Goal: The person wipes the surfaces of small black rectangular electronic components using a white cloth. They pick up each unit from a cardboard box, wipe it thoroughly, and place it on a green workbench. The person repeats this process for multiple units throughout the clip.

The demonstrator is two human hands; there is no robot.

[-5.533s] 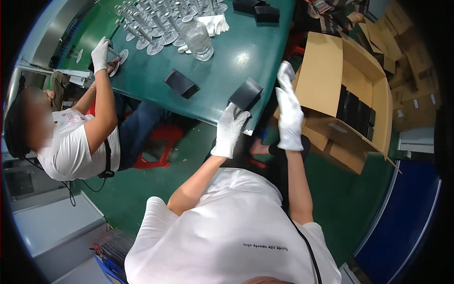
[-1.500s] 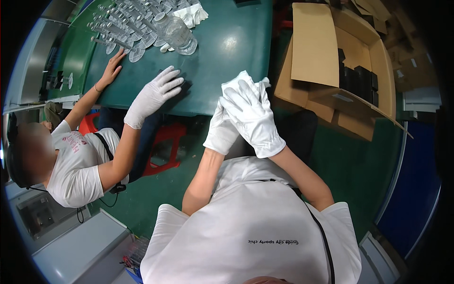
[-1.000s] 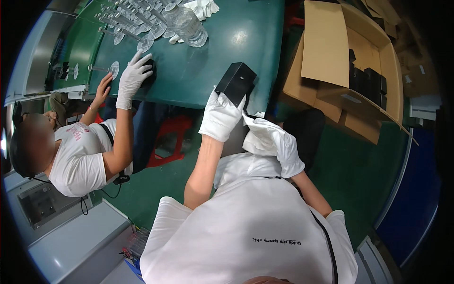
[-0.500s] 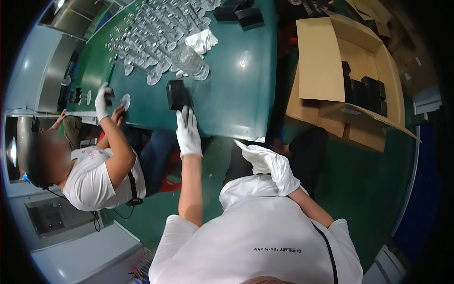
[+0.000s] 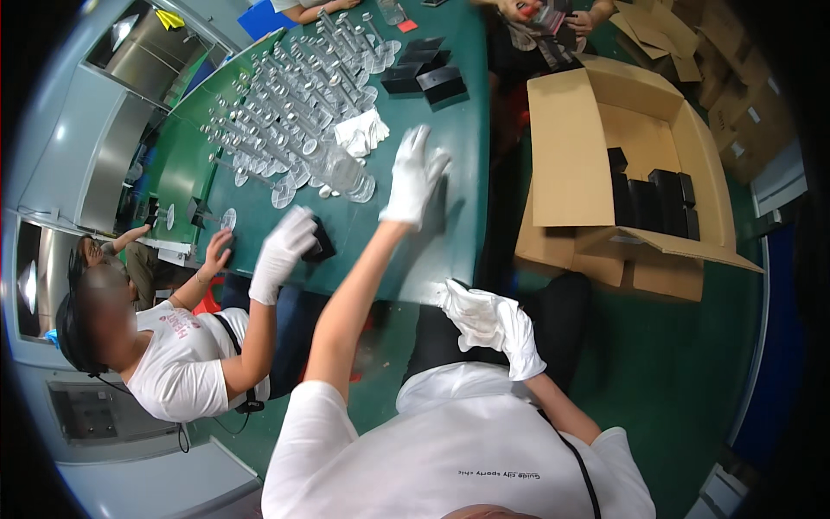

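My left hand [image 5: 413,180], in a white glove, is stretched over the green table [image 5: 415,251] with its fingers apart and nothing in them. Ahead of it are several black boxes [image 5: 441,84]. Close to its left lie a crumpled white cloth [image 5: 363,132] and a clear bottle-shaped piece [image 5: 347,176] on its side. My right hand [image 5: 524,350], gloved too, is low by the table's near edge, closed on a wrinkled white cloth [image 5: 475,313]; its fingers are hidden. A black box [image 5: 322,242] sits by a co-worker's gloved hand [image 5: 285,246] at the left.
Many clear stemmed pieces [image 5: 294,95] with round bases crowd the table's far left. To my right stands an open cardboard carton [image 5: 566,147] with several black boxes [image 5: 666,199] inside. A co-worker [image 5: 190,346] sits at my left; other people's hands [image 5: 579,23] show across the table.
My left hand has left the black box and moved forward and right. The co-worker's gloved hand has come over to that box. My right hand stays low, and the view has shifted.
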